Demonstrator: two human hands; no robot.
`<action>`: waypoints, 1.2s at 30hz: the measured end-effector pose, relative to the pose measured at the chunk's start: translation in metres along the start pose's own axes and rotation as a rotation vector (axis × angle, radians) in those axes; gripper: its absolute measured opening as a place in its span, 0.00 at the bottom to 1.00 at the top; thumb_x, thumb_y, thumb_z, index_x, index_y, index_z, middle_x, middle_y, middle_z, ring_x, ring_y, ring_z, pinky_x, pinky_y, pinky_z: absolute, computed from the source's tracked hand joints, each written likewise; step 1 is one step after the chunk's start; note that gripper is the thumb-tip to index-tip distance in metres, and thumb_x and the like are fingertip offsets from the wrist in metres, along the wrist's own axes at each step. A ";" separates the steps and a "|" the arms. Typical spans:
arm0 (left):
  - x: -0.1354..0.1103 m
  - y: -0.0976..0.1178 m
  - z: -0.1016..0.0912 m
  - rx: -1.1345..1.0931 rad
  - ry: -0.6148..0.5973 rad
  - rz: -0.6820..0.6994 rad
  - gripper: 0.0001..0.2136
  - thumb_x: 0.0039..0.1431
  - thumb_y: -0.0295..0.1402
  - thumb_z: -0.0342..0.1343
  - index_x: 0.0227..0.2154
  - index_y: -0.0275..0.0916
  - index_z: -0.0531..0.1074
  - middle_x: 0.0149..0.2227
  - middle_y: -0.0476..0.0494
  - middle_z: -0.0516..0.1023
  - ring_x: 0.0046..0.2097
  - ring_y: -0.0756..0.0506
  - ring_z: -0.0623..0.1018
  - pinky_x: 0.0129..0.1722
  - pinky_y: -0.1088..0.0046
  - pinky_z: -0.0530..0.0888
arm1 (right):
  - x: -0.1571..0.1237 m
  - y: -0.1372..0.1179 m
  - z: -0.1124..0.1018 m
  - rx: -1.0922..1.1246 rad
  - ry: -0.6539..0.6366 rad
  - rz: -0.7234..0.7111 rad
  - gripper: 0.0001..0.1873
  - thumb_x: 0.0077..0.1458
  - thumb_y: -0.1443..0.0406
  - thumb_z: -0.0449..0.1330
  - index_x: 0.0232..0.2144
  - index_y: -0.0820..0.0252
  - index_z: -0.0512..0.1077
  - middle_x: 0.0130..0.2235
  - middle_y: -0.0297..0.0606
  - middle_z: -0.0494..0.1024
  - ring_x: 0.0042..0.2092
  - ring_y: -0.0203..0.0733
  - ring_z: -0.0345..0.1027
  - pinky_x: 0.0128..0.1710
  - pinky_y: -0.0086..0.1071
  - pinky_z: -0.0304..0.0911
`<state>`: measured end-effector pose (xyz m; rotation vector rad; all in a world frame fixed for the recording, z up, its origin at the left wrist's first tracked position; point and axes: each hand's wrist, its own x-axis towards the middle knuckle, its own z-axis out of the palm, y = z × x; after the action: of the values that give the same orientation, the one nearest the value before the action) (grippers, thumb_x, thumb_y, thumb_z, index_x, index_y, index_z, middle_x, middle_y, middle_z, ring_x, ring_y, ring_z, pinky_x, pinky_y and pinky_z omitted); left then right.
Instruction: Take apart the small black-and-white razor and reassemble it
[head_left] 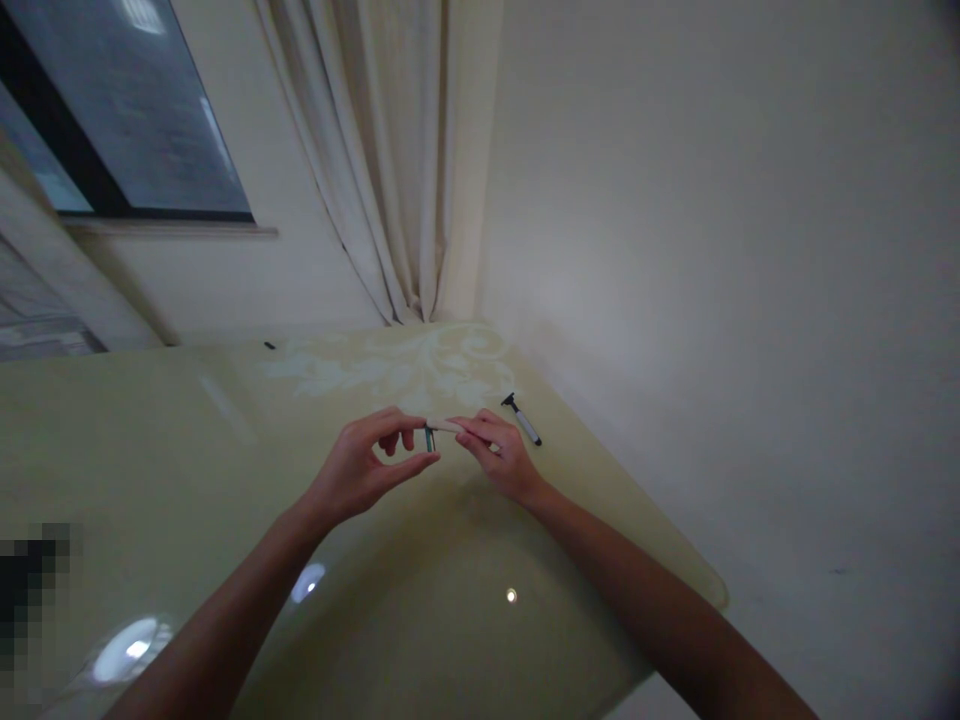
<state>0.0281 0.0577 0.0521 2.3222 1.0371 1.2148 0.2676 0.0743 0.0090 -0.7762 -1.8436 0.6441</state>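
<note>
A razor with a pale pink handle (445, 426) and a small dark, bluish-green head (430, 439) is held between my two hands above the table. My left hand (366, 462) pinches the head between thumb and fingertips. Closed around the handle's other end, my right hand (504, 458) hides part of it. Just beyond my right hand, a second razor (524, 420) with a grey and black handle and black head lies on the table.
The glossy pale yellow-green table (450, 620) has a white floral pattern and reflects lights. A small black piece (270, 345) lies near its far edge. Curtains (390, 150) hang behind it, and a wall (712, 250) borders the right side. A blurred dark patch (28, 585) is at left.
</note>
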 end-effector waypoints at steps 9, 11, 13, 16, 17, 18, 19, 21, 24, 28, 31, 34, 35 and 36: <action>0.001 0.000 -0.006 0.004 0.038 0.001 0.15 0.58 0.41 0.68 0.46 0.42 0.80 0.29 0.52 0.75 0.28 0.52 0.68 0.30 0.76 0.69 | 0.000 0.003 -0.002 0.064 -0.141 0.002 0.21 0.68 0.53 0.59 0.52 0.59 0.81 0.30 0.36 0.72 0.32 0.39 0.65 0.35 0.32 0.61; 0.001 0.002 -0.005 -0.019 0.012 0.005 0.15 0.58 0.41 0.68 0.46 0.42 0.80 0.29 0.52 0.75 0.28 0.52 0.69 0.30 0.76 0.70 | 0.001 0.004 -0.001 0.046 -0.084 0.024 0.20 0.68 0.52 0.59 0.50 0.58 0.82 0.31 0.36 0.73 0.33 0.39 0.65 0.35 0.32 0.61; 0.001 0.002 -0.003 -0.030 -0.005 0.005 0.15 0.57 0.41 0.69 0.45 0.42 0.80 0.29 0.53 0.75 0.28 0.52 0.69 0.30 0.76 0.70 | 0.001 0.004 0.000 0.022 -0.026 0.033 0.19 0.67 0.52 0.60 0.50 0.57 0.82 0.32 0.37 0.74 0.34 0.40 0.65 0.36 0.33 0.62; 0.001 0.000 -0.001 -0.029 0.001 -0.003 0.15 0.58 0.41 0.68 0.45 0.42 0.79 0.29 0.52 0.75 0.28 0.52 0.68 0.30 0.76 0.70 | 0.001 0.002 0.002 0.011 0.000 0.038 0.19 0.67 0.53 0.61 0.49 0.57 0.82 0.32 0.38 0.74 0.34 0.40 0.66 0.35 0.33 0.61; 0.000 0.000 -0.001 -0.026 0.010 -0.006 0.15 0.58 0.41 0.68 0.46 0.42 0.79 0.29 0.52 0.75 0.28 0.52 0.68 0.30 0.75 0.69 | 0.001 0.001 0.002 0.016 -0.007 0.043 0.19 0.67 0.53 0.61 0.49 0.57 0.82 0.32 0.38 0.74 0.34 0.40 0.65 0.35 0.32 0.61; 0.000 -0.001 -0.002 -0.021 0.019 -0.007 0.16 0.58 0.41 0.68 0.46 0.42 0.79 0.29 0.52 0.75 0.28 0.52 0.68 0.30 0.75 0.69 | 0.001 0.000 0.001 0.025 -0.024 0.047 0.19 0.67 0.52 0.61 0.49 0.58 0.82 0.31 0.37 0.74 0.33 0.39 0.65 0.34 0.32 0.61; 0.000 -0.002 -0.003 -0.014 0.031 -0.009 0.16 0.58 0.41 0.68 0.46 0.42 0.79 0.29 0.52 0.74 0.28 0.52 0.68 0.30 0.75 0.69 | 0.001 0.000 0.000 0.042 -0.055 0.050 0.20 0.66 0.52 0.62 0.49 0.59 0.83 0.31 0.37 0.75 0.32 0.39 0.65 0.34 0.32 0.60; 0.000 -0.002 -0.005 0.002 0.056 -0.013 0.15 0.58 0.41 0.68 0.46 0.42 0.79 0.29 0.52 0.75 0.28 0.52 0.69 0.30 0.75 0.69 | 0.001 -0.001 -0.002 0.095 -0.140 0.060 0.20 0.65 0.52 0.63 0.48 0.61 0.83 0.31 0.37 0.76 0.31 0.38 0.65 0.34 0.31 0.60; 0.000 -0.001 -0.008 0.004 0.063 -0.010 0.15 0.59 0.41 0.68 0.46 0.42 0.80 0.30 0.52 0.75 0.28 0.52 0.69 0.30 0.75 0.69 | 0.002 0.001 -0.006 0.206 -0.250 0.118 0.21 0.64 0.51 0.64 0.46 0.63 0.83 0.33 0.39 0.79 0.32 0.37 0.66 0.32 0.30 0.59; 0.000 0.003 -0.007 -0.023 0.012 0.004 0.16 0.59 0.41 0.68 0.48 0.43 0.79 0.30 0.51 0.75 0.28 0.52 0.69 0.31 0.75 0.70 | 0.004 0.003 -0.008 0.209 -0.252 0.157 0.21 0.63 0.50 0.64 0.45 0.61 0.84 0.32 0.37 0.79 0.32 0.37 0.65 0.32 0.29 0.59; -0.001 0.004 -0.003 -0.012 -0.019 -0.007 0.16 0.58 0.42 0.68 0.46 0.43 0.80 0.29 0.52 0.75 0.27 0.52 0.69 0.30 0.76 0.70 | 0.005 0.003 -0.005 0.086 -0.094 0.107 0.20 0.63 0.50 0.64 0.43 0.60 0.84 0.29 0.36 0.75 0.31 0.37 0.65 0.33 0.30 0.60; -0.001 0.004 -0.001 -0.006 0.010 -0.029 0.15 0.58 0.43 0.68 0.44 0.42 0.80 0.28 0.52 0.75 0.27 0.52 0.69 0.29 0.76 0.69 | 0.004 0.002 -0.002 0.007 -0.006 0.070 0.19 0.64 0.51 0.64 0.42 0.60 0.84 0.29 0.36 0.73 0.31 0.37 0.64 0.32 0.31 0.60; 0.000 0.004 -0.002 -0.005 0.027 -0.035 0.15 0.58 0.43 0.68 0.43 0.42 0.80 0.28 0.52 0.75 0.27 0.52 0.69 0.29 0.76 0.69 | 0.004 0.001 -0.001 0.000 -0.017 0.068 0.19 0.64 0.51 0.64 0.41 0.60 0.84 0.30 0.36 0.73 0.31 0.37 0.64 0.32 0.31 0.60; 0.000 0.003 -0.003 -0.003 0.043 -0.039 0.14 0.57 0.43 0.68 0.43 0.42 0.80 0.28 0.52 0.74 0.27 0.52 0.69 0.29 0.76 0.69 | 0.003 0.000 -0.001 0.007 -0.040 0.070 0.20 0.63 0.50 0.64 0.41 0.60 0.84 0.30 0.37 0.73 0.31 0.37 0.64 0.31 0.31 0.59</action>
<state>0.0276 0.0553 0.0556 2.2715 1.0891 1.2562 0.2673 0.0766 0.0110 -0.8318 -1.8557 0.7153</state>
